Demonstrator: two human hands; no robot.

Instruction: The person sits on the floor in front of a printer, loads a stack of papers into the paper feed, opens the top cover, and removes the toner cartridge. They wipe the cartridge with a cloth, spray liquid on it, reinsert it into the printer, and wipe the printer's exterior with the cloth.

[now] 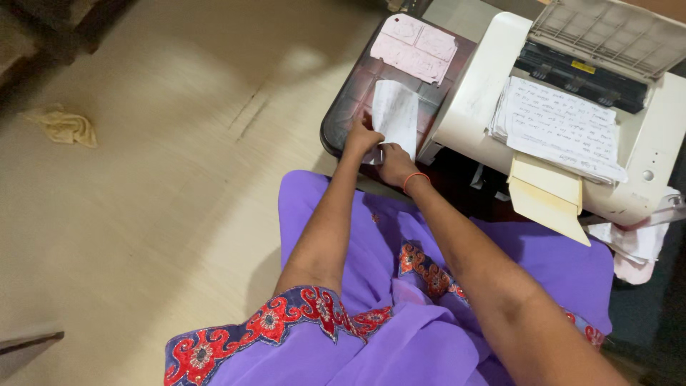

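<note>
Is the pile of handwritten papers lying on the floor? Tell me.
No, the pile of handwritten papers lies on top of the white printer, off the floor.

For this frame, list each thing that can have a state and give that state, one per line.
White paper slip: curled, held at its lower edge by both hands.
Left hand: fingers closed on the slip.
Right hand: fingers pinching the slip.
Printer: rear tray raised, front flap folded out.
Handwritten sheets: stacked on the printer's top.
Pink card sheet: lying flat on the dark tray.
Yellow cloth: crumpled on the floor.
</note>
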